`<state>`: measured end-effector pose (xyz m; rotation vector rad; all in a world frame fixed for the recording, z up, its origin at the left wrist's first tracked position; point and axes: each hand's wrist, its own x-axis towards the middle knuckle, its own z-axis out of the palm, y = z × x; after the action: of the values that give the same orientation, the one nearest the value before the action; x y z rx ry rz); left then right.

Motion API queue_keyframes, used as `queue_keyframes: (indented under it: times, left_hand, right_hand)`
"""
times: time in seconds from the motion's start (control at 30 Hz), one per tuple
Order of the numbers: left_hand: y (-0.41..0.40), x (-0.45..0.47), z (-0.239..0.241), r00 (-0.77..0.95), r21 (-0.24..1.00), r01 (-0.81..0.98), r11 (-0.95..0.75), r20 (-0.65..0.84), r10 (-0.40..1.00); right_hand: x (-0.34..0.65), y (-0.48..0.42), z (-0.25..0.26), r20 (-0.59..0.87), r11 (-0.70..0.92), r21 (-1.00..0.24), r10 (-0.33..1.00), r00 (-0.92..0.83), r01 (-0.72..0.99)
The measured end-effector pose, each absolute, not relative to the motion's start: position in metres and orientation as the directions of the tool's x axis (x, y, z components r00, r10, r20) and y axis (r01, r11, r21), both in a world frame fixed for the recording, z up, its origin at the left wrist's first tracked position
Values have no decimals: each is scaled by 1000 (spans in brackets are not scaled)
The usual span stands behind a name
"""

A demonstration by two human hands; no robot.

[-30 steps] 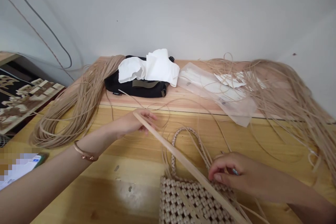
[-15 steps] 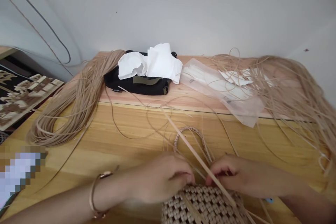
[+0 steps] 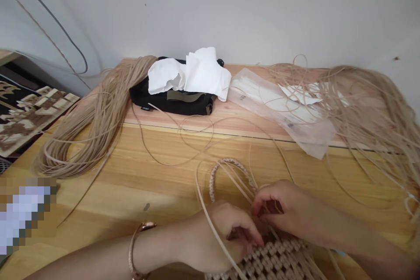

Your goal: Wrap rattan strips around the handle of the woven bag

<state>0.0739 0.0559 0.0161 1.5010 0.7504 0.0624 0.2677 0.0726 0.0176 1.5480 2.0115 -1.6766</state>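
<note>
A woven basket [image 3: 272, 260] of tan flat strands lies at the bottom of the view, its lower part cut off. Behind it rises a braided loop handle [image 3: 212, 179]. My left hand [image 3: 226, 236] pinches at the basket's upper edge, thumb and forefinger closed, with a bracelet on the wrist. My right hand [image 3: 278, 205] is closed just beyond that edge, fingertips together near the handle's right foot. A long loose strand [image 3: 210, 216] arches over my left hand. Which strand each hand grips is partly hidden by the fingers.
A bundle of tan strands [image 3: 88, 131] lies left, another heap [image 3: 377, 109] right. White tissues [image 3: 206, 74] rest on a black pouch [image 3: 154, 96] by the wall. A translucent plastic bag [image 3: 305, 133] lies beside it. A blurred-out screen [image 3: 22, 214] is at left.
My left hand has moved right along the basket's edge, and my right hand has shifted slightly up and left. The long strand that crossed the basket diagonally now arches over my left hand.
</note>
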Motion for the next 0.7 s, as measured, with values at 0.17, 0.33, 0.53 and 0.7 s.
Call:
queue_keyframes:
  times: [0.17,0.33,0.53,0.7]
  left_hand:
    - [48,77,8,760,864,354,358,-489,428]
    - [42,77,7,739,838,361,409,-524,423]
    - [38,80,9,708,801,370,470,-571,415]
    - [32,83,2,714,819,350,454,-547,436]
  right_hand:
    - [261,86,16,-456,-92,-784,757,-468,614]
    - [277,123,10,-192,-44,-884,942,-276,465]
    - [306,174,34,117,14,-898,971,208,440]
    - [344,217,82,326,23,-849,808,491,527]
